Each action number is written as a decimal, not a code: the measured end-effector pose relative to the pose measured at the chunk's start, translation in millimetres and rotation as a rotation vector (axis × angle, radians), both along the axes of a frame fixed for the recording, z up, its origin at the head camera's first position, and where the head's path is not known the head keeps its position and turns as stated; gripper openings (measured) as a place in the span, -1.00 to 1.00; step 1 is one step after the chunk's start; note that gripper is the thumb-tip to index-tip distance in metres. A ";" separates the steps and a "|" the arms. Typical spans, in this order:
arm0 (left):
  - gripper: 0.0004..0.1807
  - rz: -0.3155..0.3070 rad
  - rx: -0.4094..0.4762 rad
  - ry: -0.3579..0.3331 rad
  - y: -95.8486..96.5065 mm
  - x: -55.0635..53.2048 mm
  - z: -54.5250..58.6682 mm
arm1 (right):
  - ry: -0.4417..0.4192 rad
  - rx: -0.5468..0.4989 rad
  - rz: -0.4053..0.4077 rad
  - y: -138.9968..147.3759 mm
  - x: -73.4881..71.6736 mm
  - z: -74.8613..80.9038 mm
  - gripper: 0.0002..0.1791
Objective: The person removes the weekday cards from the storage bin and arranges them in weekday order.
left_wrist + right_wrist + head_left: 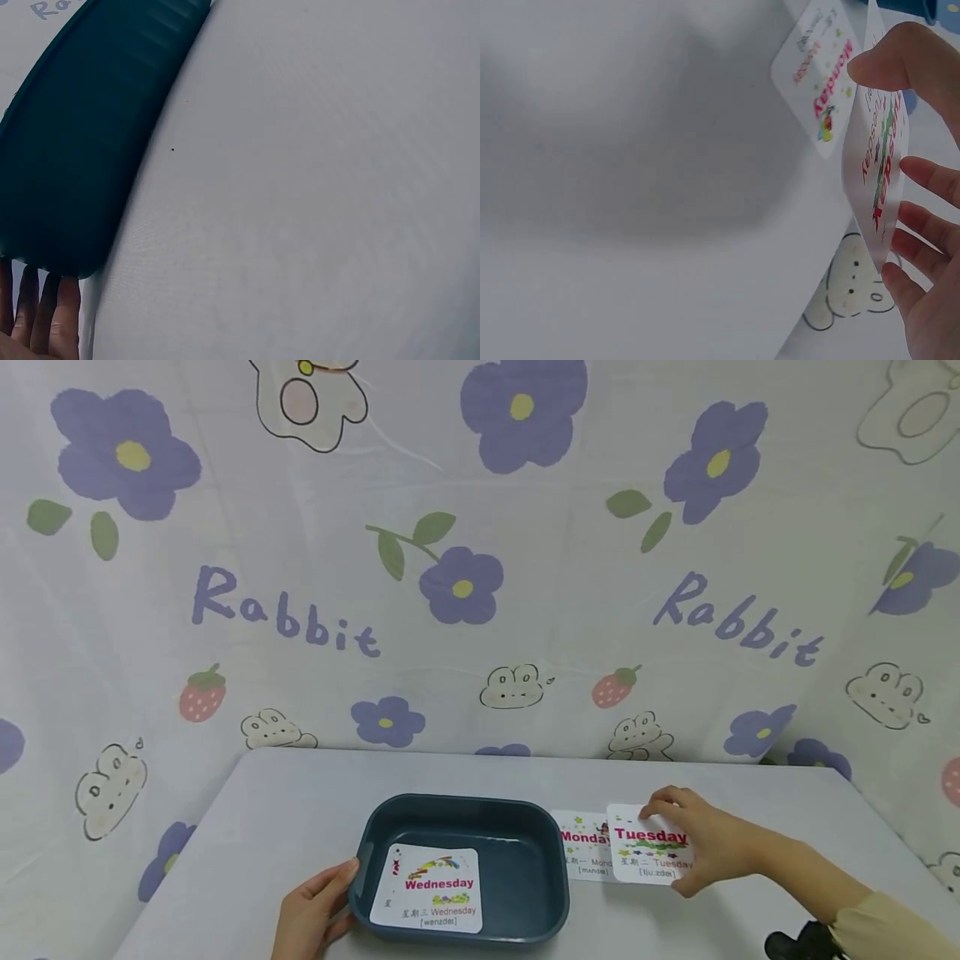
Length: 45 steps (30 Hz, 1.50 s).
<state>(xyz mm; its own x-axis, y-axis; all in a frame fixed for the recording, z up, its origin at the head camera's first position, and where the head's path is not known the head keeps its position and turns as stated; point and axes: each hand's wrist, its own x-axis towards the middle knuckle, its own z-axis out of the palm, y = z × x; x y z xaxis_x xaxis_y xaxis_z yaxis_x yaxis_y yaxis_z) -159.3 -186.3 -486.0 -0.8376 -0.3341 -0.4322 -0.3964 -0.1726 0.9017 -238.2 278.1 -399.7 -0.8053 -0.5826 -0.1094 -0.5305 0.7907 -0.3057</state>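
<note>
We're seeing the R hand pinching the Tues. card by opposite edges, thumb vs. fingers, over the R side of the counter. In the head view that card is covering part of the Mon. card; from the R wrist we're catching the Tues. card nearly edge-on and bowing a bit — a bend the head cam isn't giving us — w/ the Mon. card lying on the counter nearby. The L hand is touching the L end of the blue-green tray, & the L wrist view is showing us its fingers reaching fairly straight to the outer wall, plus a tiny dark speck on the counter. Only the head view is showing us inside the tray: the Wed. card is lying toward the L end, w/ the edge of another card peeking out under it. Behind, a Rabbit-print cloth is hanging.
</note>
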 end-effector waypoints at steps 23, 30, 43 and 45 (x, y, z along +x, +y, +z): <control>-0.21 0.010 -0.004 -0.011 0.0 1.9 2.9 | -0.138 0.059 -0.106 23.1 -19.4 -37.0 -0.18; -0.25 0.008 0.002 -0.014 0.6 0.7 2.4 | -0.138 0.100 -0.127 20.6 -24.5 -40.4 -0.17; -0.20 0.010 0.001 0.019 0.9 1.6 -2.3 | -0.196 0.181 -0.176 17.1 -29.3 -44.8 -0.10; -0.21 0.006 -0.001 0.017 0.5 1.7 -2.3 | -0.190 0.183 -0.170 16.7 -29.2 -45.6 -0.10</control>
